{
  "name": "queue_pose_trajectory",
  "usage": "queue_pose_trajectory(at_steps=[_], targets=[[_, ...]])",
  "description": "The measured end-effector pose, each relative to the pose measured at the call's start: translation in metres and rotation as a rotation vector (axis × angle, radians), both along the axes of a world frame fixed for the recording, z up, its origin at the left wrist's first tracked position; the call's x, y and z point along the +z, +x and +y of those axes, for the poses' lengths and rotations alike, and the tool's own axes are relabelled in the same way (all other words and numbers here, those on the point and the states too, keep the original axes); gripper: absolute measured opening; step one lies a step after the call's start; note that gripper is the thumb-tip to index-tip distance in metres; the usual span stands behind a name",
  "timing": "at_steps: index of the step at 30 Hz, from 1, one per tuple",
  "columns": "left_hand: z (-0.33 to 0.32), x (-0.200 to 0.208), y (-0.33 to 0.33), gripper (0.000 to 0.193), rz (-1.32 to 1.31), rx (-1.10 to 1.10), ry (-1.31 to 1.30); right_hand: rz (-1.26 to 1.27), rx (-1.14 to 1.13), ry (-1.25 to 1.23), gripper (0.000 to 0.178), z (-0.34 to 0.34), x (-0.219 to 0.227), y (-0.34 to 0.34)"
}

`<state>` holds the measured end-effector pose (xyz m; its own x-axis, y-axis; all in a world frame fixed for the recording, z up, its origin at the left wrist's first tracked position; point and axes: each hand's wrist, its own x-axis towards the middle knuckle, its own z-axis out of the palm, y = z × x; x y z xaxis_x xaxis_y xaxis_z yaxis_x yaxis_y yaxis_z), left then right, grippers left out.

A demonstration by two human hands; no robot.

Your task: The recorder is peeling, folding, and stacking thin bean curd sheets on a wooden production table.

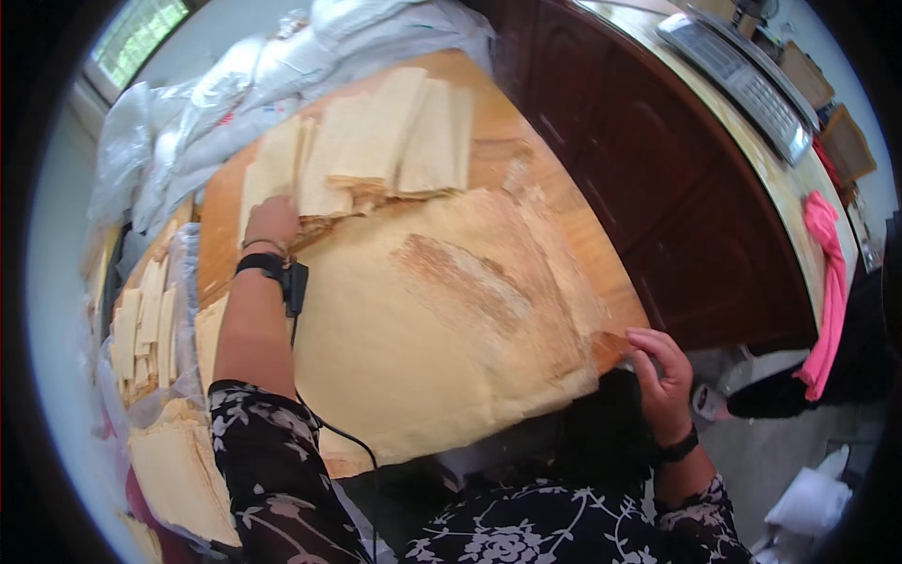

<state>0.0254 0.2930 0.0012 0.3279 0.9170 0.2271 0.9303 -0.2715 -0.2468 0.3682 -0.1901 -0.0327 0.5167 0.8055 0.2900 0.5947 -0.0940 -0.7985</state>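
Note:
A broad stack of thin pale-yellow sheets (366,329), which look like tofu skin, covers the near part of the wooden table. Its top has a rough brown patch, and the right border is wrinkled and browned. Folded tofu skin strips (362,141) lie in piles beyond it. My left hand (272,221) is closed at the lower end of the leftmost folded strip; its fingertips are hidden. At the stack's right corner, my right hand (662,381) pinches a thin brown scrap (611,348) between thumb and fingers.
White plastic sacks (254,85) line the table's far left side. More cut strips (146,324) and flat sheets (183,465) sit at left. Dark red cabinets (648,169) stand at right, with a scale (742,80) and a pink cloth (822,291) on top. A black cable (352,437) hangs by my left arm.

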Motion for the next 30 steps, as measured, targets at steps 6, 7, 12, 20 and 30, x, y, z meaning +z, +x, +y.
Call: queue_pose_trajectory(at_steps=[6, 7, 12, 20, 30], targets=[[-0.056, 0.020, -0.027, 0.034, -0.275, -0.243, 0.202, 0.279, 0.086, -0.005, 0.018, -0.017, 0.002, -0.014], [-0.086, 0.030, -0.031, 0.032, -0.390, -0.250, 0.069, 0.510, 0.095, -0.022, 0.018, -0.021, 0.002, -0.019], [-0.295, 0.017, -0.049, 0.020, -0.647, -0.314, -0.057, 0.875, 0.209, -0.065, 0.019, -0.033, -0.002, -0.048], [-0.436, -0.031, -0.126, 0.027, -0.574, -0.186, 0.100, 0.707, 0.492, -0.094, 0.018, -0.026, 0.010, -0.097], [-0.391, -0.044, -0.227, 0.032, -0.486, 0.201, 0.285, 0.598, 0.817, -0.206, 0.017, -0.013, 0.006, -0.184]])
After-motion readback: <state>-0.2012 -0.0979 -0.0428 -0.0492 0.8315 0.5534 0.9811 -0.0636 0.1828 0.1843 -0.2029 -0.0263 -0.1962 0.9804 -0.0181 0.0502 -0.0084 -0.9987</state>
